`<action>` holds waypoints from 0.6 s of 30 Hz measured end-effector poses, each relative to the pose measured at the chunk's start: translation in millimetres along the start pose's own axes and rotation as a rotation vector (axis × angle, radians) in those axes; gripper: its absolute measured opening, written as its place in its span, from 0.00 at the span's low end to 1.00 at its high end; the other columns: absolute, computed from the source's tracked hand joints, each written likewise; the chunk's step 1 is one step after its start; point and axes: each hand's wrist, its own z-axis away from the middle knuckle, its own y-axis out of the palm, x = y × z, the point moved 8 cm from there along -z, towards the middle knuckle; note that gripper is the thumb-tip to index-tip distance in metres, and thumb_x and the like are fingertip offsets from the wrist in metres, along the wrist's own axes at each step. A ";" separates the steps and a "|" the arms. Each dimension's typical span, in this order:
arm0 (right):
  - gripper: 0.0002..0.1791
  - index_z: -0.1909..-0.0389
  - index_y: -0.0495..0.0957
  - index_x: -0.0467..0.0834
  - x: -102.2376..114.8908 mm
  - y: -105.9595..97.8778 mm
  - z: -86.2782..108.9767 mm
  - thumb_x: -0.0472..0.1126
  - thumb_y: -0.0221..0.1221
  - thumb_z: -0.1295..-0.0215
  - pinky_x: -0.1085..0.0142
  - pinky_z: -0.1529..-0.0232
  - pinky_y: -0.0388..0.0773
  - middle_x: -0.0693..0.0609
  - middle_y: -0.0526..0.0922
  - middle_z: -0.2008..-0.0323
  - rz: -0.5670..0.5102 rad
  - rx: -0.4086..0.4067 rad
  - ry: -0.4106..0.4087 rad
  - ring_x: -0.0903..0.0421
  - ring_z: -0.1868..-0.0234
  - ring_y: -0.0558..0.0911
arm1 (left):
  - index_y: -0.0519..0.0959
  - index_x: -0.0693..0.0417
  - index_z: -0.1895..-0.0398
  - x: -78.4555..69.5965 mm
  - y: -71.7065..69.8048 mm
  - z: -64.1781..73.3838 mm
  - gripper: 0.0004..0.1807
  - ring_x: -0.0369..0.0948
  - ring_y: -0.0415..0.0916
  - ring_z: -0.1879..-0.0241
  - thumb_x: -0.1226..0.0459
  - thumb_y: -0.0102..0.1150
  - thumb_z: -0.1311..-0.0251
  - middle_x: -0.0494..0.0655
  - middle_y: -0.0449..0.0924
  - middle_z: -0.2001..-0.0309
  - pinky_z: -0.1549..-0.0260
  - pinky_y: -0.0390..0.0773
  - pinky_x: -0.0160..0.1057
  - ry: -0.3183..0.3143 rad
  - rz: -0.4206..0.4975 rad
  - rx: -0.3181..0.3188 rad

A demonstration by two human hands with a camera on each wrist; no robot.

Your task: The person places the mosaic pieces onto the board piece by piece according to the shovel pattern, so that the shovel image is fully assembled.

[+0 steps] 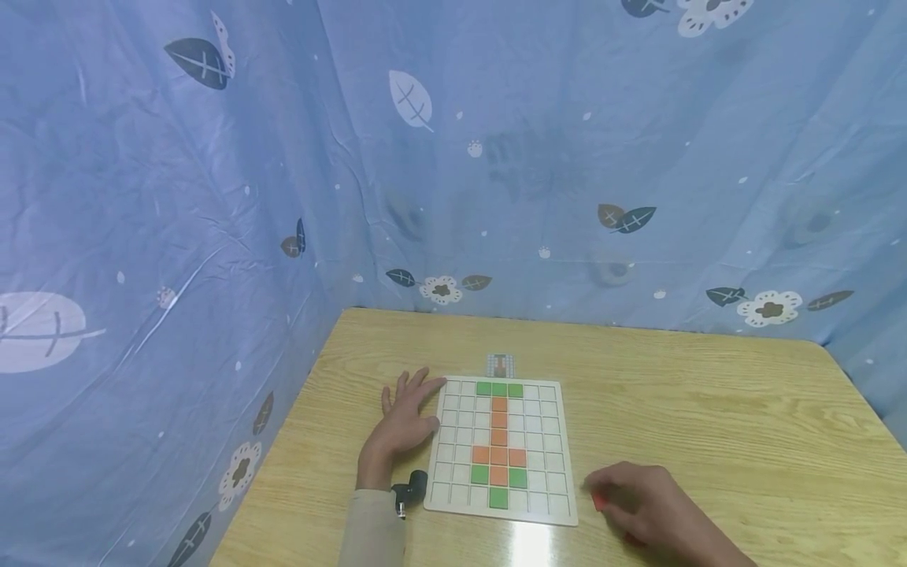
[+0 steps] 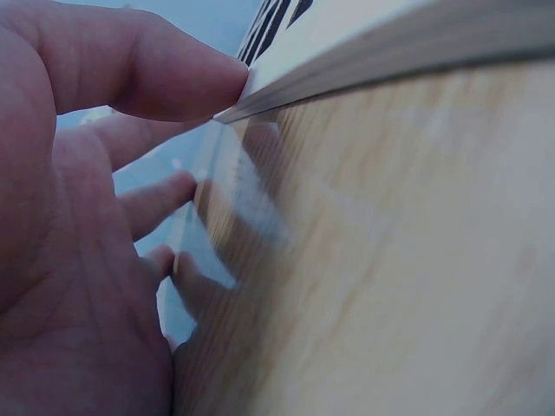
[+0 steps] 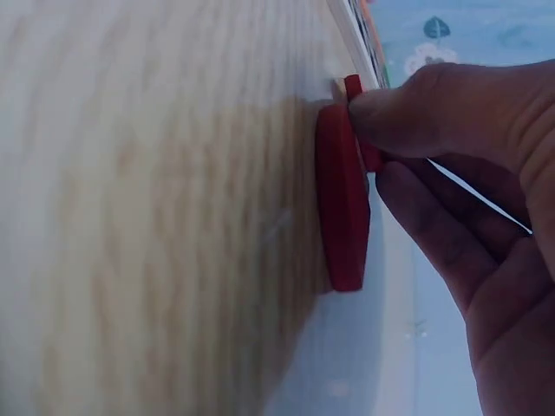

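Note:
A white grid board (image 1: 551,441) lies on the table, with green tiles (image 1: 499,498) and orange tiles (image 1: 499,437) set in some of its squares. My left hand (image 1: 401,423) rests at the board's left edge, fingers spread and mostly straight, thumb and index finger touching the edge. To the right of the board, my right hand (image 1: 641,498) pinches a small red tile (image 3: 372,154) between thumb and fingers. A second red piece (image 3: 341,204) sits on the table just under that hand, and its exact shape is partly hidden.
Beyond the board's far edge lies a small card (image 1: 500,365) with a printed grid picture. The wooden table (image 1: 708,409) extends to the right. A blue patterned curtain (image 1: 531,157) hangs behind and to the left. A black device (image 1: 411,488) is at my left wrist.

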 end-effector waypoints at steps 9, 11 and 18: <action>0.21 0.52 0.90 0.54 7.7 2.0 -3.2 0.31 0.77 0.43 0.83 0.58 0.77 0.70 0.87 0.61 0.130 -0.056 -0.127 0.74 0.61 0.79 | 0.75 0.43 0.21 1.4 0.6 -0.3 0.46 0.65 0.33 0.11 0.69 0.59 0.51 0.57 0.54 0.11 0.20 0.20 0.75 -0.049 -0.053 0.035; 0.21 0.53 0.90 0.54 10.0 2.5 -4.0 0.30 0.78 0.45 0.84 0.57 0.76 0.70 0.88 0.61 0.154 -0.073 -0.143 0.75 0.61 0.80 | 0.75 0.42 0.21 1.7 0.4 -0.3 0.46 0.64 0.33 0.11 0.69 0.59 0.51 0.56 0.54 0.11 0.20 0.20 0.75 -0.054 -0.059 0.036; 0.21 0.56 0.91 0.53 14.3 3.3 -6.8 0.29 0.78 0.49 0.86 0.58 0.75 0.69 0.89 0.63 0.211 -0.112 -0.179 0.75 0.63 0.79 | 0.75 0.43 0.21 1.8 -0.1 -0.8 0.45 0.64 0.33 0.11 0.69 0.59 0.50 0.56 0.54 0.11 0.20 0.21 0.74 -0.053 -0.063 0.033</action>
